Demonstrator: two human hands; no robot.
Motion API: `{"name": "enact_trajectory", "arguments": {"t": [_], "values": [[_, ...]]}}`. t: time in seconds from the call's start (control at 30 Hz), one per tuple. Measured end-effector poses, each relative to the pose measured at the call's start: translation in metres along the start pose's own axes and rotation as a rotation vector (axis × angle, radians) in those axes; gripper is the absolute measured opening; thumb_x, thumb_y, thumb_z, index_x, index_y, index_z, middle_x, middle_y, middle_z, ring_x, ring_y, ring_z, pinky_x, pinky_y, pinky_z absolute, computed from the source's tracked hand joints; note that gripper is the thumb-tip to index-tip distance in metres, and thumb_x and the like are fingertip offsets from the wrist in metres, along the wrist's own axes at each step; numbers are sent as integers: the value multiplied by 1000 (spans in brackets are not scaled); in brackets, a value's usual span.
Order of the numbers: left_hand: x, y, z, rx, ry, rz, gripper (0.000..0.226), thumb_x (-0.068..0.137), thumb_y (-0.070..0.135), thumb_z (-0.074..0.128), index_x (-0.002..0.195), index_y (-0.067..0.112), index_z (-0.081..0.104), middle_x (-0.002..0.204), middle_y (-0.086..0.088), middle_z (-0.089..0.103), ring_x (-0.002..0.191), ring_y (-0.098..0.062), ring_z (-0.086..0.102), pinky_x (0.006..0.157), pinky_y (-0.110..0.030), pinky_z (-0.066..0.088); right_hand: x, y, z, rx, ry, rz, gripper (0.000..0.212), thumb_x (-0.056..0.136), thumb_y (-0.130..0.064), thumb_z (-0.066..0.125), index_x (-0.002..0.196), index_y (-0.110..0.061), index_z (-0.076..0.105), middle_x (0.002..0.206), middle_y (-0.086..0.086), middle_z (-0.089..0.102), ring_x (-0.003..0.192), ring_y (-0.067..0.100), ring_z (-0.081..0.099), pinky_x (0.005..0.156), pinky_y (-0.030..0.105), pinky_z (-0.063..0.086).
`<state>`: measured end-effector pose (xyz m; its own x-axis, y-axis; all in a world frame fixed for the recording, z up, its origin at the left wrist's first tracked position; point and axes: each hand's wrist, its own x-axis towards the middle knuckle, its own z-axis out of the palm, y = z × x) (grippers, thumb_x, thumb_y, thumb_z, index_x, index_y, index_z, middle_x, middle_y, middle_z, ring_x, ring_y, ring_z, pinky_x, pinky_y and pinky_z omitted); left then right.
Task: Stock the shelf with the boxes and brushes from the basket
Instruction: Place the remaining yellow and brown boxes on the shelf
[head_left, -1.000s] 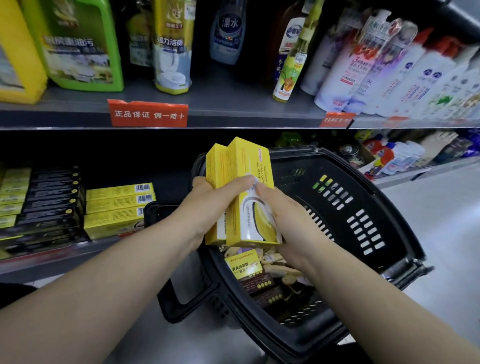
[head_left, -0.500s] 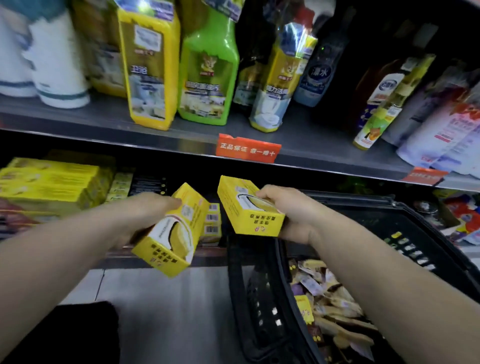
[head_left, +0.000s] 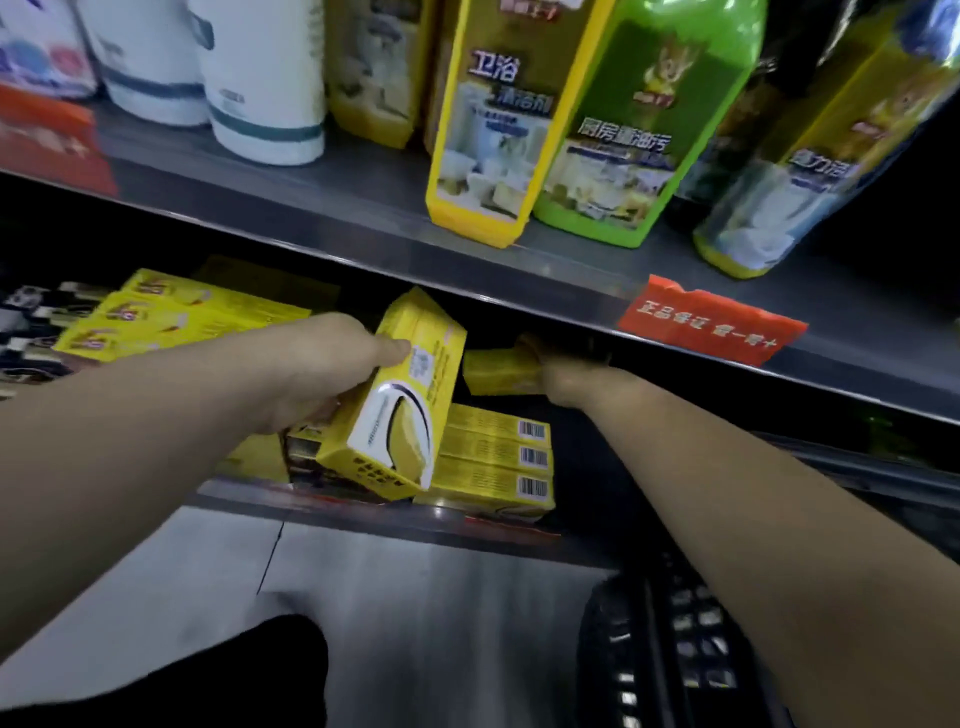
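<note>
Left hand (head_left: 311, 379) clamps a tilted yellow box (head_left: 400, 400); just beneath it sit stacked yellow boxes (head_left: 493, 457). Right hand (head_left: 566, 379) grips another yellow carton (head_left: 498, 371) inside the shelf (head_left: 363, 499).

Single head-worn wide-angle view, looking forward and down, close to the lower shelf (head_left: 363, 512), both forearms reaching away from the lens, upper shelf (head_left: 363, 208) above the hands, basket (head_left: 675, 649) at lower right edge

Yellow box (head_left: 400, 400) in left hand (head_left: 317, 374), another box (head_left: 498, 371) in right hand (head_left: 566, 374).
</note>
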<state>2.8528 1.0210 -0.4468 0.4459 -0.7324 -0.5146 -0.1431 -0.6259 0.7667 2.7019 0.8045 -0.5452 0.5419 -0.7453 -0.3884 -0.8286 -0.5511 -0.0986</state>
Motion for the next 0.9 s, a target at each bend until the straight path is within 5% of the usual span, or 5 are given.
{"name": "enact_trajectory", "arguments": {"t": [0.13,0.27,0.5,0.67,0.9], "values": [[31,-8,7,-108,-10,-37,30,95,32,52,104,4,57,68,-6,47,60,-20,44,66,-41,46,22,-6,26,144,-205,-42,64,90,-20,60,145,-20,27,140,10,43,120,28,49,96,29,40],[54,-22,14,-265,-10,-108,22,96,29,52,98,8,57,90,-13,64,78,-28,60,74,-39,49,29,-2,44,132,-243,-32,57,95,-18,50,146,-29,25,134,9,47,104,23,58,78,29,49],[70,-26,30,-426,-9,-126,17,96,22,51,91,8,58,83,-10,65,71,-24,60,66,-36,49,10,-17,29,-133,-175,-47,56,93,-5,38,145,-22,30,148,11,34,130,31,39,105,38,36],[71,-26,44,-565,-52,-106,21,95,16,51,110,3,58,101,-14,68,84,-25,64,65,-38,53,-39,-65,-8,1021,-198,208,29,97,-22,40,82,-9,60,80,10,64,76,26,61,75,32,49],[72,-41,59,-282,-164,124,25,93,27,55,103,7,64,99,-9,71,92,-22,66,88,-37,52,-84,-60,-7,1150,-221,222,24,95,-24,53,90,-4,64,86,11,66,79,26,61,80,40,50]]}}
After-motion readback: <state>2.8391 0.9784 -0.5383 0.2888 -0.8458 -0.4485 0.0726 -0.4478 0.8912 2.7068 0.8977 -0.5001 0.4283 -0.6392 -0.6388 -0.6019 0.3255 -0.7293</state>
